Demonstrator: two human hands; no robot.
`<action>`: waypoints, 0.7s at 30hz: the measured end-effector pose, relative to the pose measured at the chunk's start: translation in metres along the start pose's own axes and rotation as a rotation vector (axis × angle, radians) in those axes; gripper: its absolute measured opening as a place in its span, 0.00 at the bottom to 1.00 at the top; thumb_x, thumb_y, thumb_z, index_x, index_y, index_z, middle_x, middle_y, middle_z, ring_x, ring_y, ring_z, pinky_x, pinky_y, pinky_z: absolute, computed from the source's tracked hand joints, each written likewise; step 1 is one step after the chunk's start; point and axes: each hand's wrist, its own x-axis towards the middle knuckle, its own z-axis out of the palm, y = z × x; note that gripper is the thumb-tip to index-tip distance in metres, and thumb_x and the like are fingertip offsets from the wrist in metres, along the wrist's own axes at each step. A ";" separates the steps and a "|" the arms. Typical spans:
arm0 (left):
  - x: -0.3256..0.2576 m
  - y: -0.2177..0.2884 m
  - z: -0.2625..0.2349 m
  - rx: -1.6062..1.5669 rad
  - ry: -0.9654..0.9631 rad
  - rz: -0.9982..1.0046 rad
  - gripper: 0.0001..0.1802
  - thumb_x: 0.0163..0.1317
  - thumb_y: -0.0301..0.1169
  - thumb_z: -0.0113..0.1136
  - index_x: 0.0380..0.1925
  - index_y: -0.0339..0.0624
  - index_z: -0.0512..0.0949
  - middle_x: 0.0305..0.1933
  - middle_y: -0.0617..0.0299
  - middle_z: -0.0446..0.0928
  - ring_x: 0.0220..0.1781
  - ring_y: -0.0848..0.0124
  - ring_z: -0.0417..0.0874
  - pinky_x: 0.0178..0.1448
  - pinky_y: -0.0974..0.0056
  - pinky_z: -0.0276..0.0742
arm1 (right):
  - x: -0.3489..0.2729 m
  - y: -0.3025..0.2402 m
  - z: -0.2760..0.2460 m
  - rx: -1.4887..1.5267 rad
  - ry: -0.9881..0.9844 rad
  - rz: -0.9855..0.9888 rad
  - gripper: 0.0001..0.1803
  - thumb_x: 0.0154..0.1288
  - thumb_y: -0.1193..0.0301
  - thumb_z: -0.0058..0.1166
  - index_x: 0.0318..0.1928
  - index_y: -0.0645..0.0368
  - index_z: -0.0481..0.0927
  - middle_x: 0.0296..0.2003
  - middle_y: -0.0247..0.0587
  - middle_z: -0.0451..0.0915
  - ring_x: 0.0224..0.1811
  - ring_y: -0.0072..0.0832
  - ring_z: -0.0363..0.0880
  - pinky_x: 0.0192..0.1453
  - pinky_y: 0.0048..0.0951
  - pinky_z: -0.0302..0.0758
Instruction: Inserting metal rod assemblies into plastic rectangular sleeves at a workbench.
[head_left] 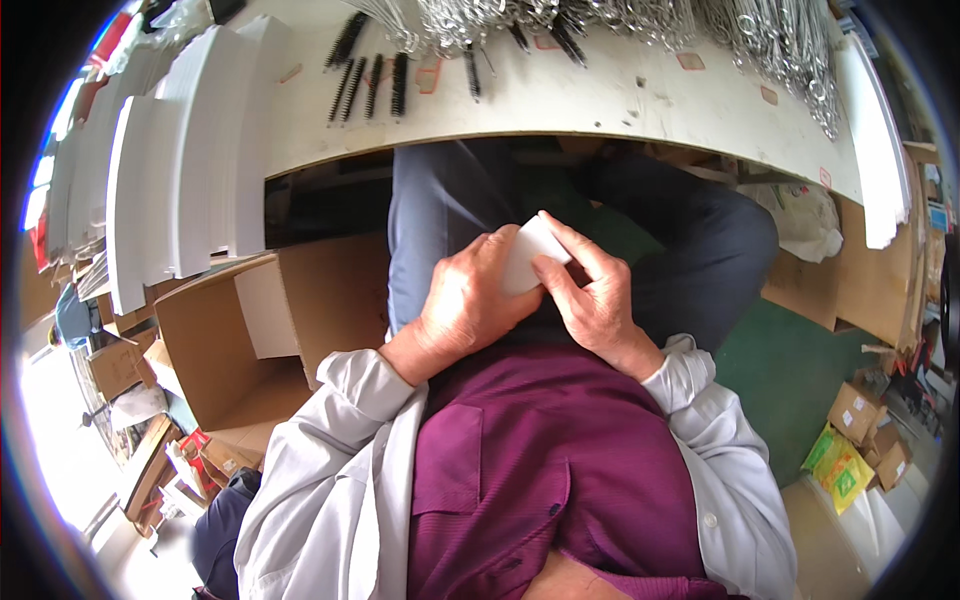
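Note:
A small white piece with flat faces and straight edges, like a little carton or folded card [533, 252], is held between my two hands above my lap. My left hand [470, 285] is closed around its left side, with the fingers partly hidden behind it. My right hand [594, 292] pinches the right edge, thumb on the near face and index finger at the upper corner. What lies inside or behind the piece cannot be seen.
Beyond my knees is a white table [560, 105] bearing black bristle brushes [399, 85] and a heap of looped metal wires [640, 25]. Tall stacks of white sheets [200, 150] stand at left, above an open cardboard box [225, 330]. Small cartons [855, 412] lie at lower right.

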 end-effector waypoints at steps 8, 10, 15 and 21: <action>-0.007 0.005 -0.032 0.035 -0.130 -0.016 0.40 0.54 0.37 0.79 0.64 0.35 0.71 0.49 0.43 0.83 0.49 0.44 0.87 0.51 0.48 0.85 | 0.022 -0.015 -0.023 0.193 0.118 0.118 0.22 0.77 0.77 0.57 0.68 0.69 0.76 0.50 0.39 0.86 0.38 0.14 0.81 0.37 0.19 0.81; -0.014 0.005 -0.046 0.076 -0.133 -0.034 0.38 0.55 0.36 0.78 0.62 0.35 0.71 0.48 0.45 0.83 0.48 0.45 0.87 0.49 0.47 0.85 | 0.031 -0.015 -0.027 0.193 0.108 0.081 0.23 0.78 0.77 0.58 0.69 0.70 0.75 0.50 0.39 0.85 0.38 0.14 0.81 0.37 0.19 0.81; -0.017 0.001 -0.066 0.179 -0.104 -0.072 0.34 0.53 0.34 0.77 0.58 0.36 0.73 0.45 0.45 0.83 0.47 0.45 0.87 0.48 0.48 0.85 | 0.050 -0.023 -0.023 0.215 0.069 0.048 0.23 0.78 0.75 0.58 0.69 0.69 0.75 0.48 0.39 0.86 0.40 0.15 0.82 0.39 0.19 0.81; -0.001 -0.012 -0.088 0.308 0.157 -0.195 0.33 0.54 0.39 0.80 0.55 0.35 0.75 0.42 0.43 0.84 0.45 0.42 0.88 0.47 0.48 0.86 | 0.071 -0.026 -0.031 -0.058 0.126 -0.124 0.19 0.76 0.72 0.62 0.62 0.66 0.81 0.42 0.38 0.88 0.37 0.19 0.84 0.44 0.24 0.82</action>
